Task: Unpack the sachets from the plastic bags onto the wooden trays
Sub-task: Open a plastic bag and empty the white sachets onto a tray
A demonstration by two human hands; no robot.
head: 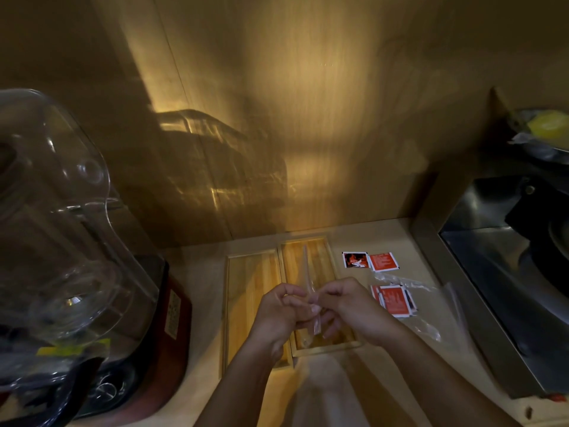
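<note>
Left hand (281, 309): fingers curled, pinching a clear plastic bag (308, 282) above the trays; fingertips meet those of the other hand.
Right hand (345, 306): fingers curled, gripping the same bag from the opposite side.
Clear plastic bag: thin, see-through strip rising from between the two hands, held over the right tray; contents cannot be told.
Left wooden tray (246, 291): on the counter, partly under the left wrist; visible floor bare.
Right wooden tray (308, 251): touching the left tray along its long side, set slightly farther back; near end hidden by both hands.
Loose sachets (371, 261): two, red, one dark-faced, lying flat side by side on the counter just right of the right tray, beyond the hands.
Sachet stack (395, 300): red packets fanned on a crumpled open bag (431, 306), near the right hand, apart from it.
Blender (61, 226): clear jug on a dark red base, far left, well apart from the trays.
Metal sink (508, 272): right edge, beside the crumpled bag.
Wooden back wall (277, 118): lit patch behind the trays.
</note>
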